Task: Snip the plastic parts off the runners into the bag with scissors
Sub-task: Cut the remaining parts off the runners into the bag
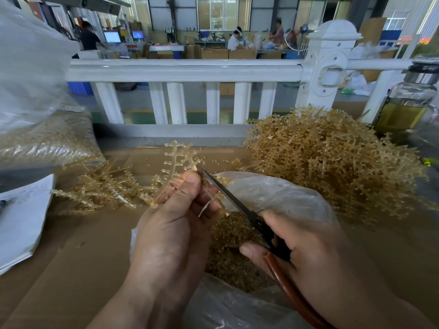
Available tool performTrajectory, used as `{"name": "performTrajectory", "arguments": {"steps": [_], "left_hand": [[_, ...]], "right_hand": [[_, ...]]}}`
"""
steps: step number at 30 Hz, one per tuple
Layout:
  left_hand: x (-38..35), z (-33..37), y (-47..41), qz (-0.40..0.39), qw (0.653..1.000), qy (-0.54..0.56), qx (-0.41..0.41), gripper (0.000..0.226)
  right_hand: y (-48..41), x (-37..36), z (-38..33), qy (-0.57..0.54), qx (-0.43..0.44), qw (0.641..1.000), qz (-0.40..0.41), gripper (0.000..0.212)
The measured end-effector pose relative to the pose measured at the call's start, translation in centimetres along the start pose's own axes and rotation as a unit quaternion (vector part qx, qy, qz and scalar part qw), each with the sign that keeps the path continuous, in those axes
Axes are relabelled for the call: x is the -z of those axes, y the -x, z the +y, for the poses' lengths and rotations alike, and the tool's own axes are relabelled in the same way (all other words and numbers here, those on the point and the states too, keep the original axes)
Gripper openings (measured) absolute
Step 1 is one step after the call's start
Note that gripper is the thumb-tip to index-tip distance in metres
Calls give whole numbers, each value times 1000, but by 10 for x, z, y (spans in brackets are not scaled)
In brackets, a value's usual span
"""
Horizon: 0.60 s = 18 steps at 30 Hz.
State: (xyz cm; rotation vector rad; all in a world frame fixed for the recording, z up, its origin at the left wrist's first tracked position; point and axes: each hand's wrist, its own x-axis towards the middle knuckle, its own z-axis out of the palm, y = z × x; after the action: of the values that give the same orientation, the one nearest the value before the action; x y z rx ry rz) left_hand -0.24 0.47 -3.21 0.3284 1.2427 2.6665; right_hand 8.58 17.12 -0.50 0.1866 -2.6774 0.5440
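- Head: left hand (175,214) grips runner (174,160) just above bag (273,193); right hand (304,245) curled round scissors (225,189), tip at stem beside the thumb.
- Risk: blade so near could nick the left thumb.
- Risk: runner sits off-centre, so snipped parts may land on cardboard (83,245).

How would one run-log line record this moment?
left hand: holds runner | right hand: grips scissors, blade at runner | bag: open below, parts inside

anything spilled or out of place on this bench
A few loose parts lie on the cardboard beyond the bag, outside its mouth, so some snips seem to have missed. Otherwise nothing stands out.
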Motion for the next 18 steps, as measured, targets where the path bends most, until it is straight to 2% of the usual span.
{"name": "performTrajectory", "arguments": {"steps": [4,8,18], "left_hand": [[-8,1,-1,40,998,40,5,4],[-13,2,0,67,996,54,-1,9],[-16,2,3,64,998,21,-17,11]], "right_hand": [[0,1,1,4,-7,1000,-12,49],[0,0,0,-17,-24,999,-29,58],[-1,3,0,-33,-40,996,-66,64]]}}
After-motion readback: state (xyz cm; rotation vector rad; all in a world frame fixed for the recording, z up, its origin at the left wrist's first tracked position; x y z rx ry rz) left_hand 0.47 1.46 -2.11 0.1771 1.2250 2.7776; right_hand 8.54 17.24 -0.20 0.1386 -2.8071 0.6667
